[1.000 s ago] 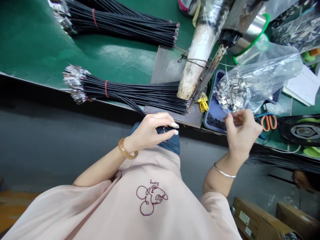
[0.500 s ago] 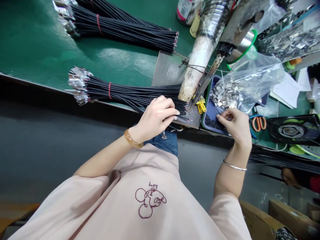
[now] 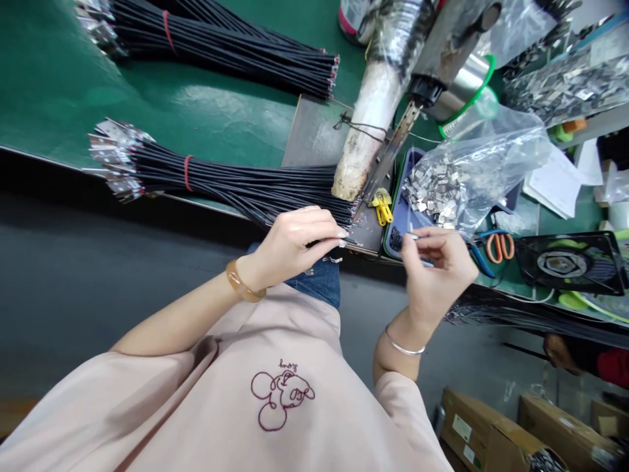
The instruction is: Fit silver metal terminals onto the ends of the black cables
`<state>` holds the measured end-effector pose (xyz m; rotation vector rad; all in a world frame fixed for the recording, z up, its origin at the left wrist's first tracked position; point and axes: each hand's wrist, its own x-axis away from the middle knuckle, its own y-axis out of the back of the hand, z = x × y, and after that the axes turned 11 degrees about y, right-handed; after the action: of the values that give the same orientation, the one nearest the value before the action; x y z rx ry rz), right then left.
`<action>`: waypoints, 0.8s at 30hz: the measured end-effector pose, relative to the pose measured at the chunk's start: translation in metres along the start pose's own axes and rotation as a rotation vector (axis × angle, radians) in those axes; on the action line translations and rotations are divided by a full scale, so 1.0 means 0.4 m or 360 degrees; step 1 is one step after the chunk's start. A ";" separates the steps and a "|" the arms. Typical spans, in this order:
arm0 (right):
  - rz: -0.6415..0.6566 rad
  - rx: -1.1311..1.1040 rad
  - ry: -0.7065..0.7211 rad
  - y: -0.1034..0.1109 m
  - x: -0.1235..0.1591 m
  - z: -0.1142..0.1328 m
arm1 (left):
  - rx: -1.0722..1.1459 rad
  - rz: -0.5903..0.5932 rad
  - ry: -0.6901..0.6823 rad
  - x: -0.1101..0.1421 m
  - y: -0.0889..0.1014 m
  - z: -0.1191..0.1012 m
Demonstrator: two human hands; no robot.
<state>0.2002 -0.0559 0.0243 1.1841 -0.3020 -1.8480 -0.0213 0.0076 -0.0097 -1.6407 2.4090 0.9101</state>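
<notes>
The single head camera looks forward and steeply down from above the person's chest, taking in both hands and the table point(image 3: 221, 111) beyond.

Roughly at six o'clock, just below the middle of the view, a short script word is stitched in dark thread on the pale pink top point(image 3: 206, 406); it appears upside down and seems to read "Disney", though its letters are small and loosely drawn. Print cannot be made out on the bottle point(image 3: 350, 18) at twelve o'clock, the sheets of paper point(image 3: 553, 180) or the fan point(image 3: 563, 264) near three o'clock, or the white labels point(image 3: 462, 427) on the cardboard box point(image 3: 484, 426) between four and five o'clock.
</notes>
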 end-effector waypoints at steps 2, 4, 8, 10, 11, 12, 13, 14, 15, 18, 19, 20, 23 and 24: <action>-0.0091 -0.0059 0.0141 -0.035 0.027 0.041 | 0.0026 0.0013 0.0102 -0.004 -0.006 0.000; -0.0126 -0.0156 0.0210 -0.068 0.051 0.061 | 0.0081 0.0103 0.0246 -0.006 -0.002 -0.002; -0.0017 -0.0552 -0.0099 -0.107 0.075 0.062 | 0.0218 0.0325 0.0487 -0.005 0.018 -0.009; 0.0082 -0.0745 -0.0269 -0.114 0.077 0.055 | 0.0259 0.0341 0.0531 -0.004 0.023 -0.010; 0.0130 -0.0818 -0.0318 -0.115 0.077 0.052 | 0.0269 0.0340 0.0533 -0.003 0.023 -0.010; 0.0171 -0.0877 -0.0347 -0.116 0.076 0.050 | 0.0275 0.0337 0.0521 -0.002 0.022 -0.010; 0.0202 -0.0926 -0.0366 -0.117 0.076 0.049 | 0.0274 0.0333 0.0500 -0.001 0.021 -0.009; 0.0224 -0.0968 -0.0382 -0.117 0.075 0.048 | 0.0266 0.0326 0.0474 0.000 0.019 -0.008; 0.0235 -0.1006 -0.0398 -0.117 0.075 0.048 | 0.0254 0.0317 0.0448 0.001 0.017 -0.007; 0.0240 -0.1105 -0.0447 -0.118 0.077 0.046 | 0.0198 0.0302 0.0388 0.004 0.011 -0.004; 0.0236 -0.1134 -0.0457 -0.119 0.078 0.045 | 0.0174 0.0295 0.0380 0.005 0.009 -0.003; 0.0230 -0.1167 -0.0465 -0.120 0.079 0.042 | 0.0154 0.0286 0.0371 0.006 0.007 -0.002; 0.0244 -0.1338 -0.0504 -0.126 0.083 0.032 | 0.0158 0.0239 0.0287 0.007 0.001 0.001; 0.0270 -0.1416 -0.0533 -0.128 0.084 0.029 | 0.0187 0.0219 0.0230 0.008 -0.001 0.002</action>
<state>0.1577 -0.0559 -0.0212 0.2333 0.2290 -1.7183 -0.0225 0.0053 -0.0115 -1.5664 2.6433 0.6729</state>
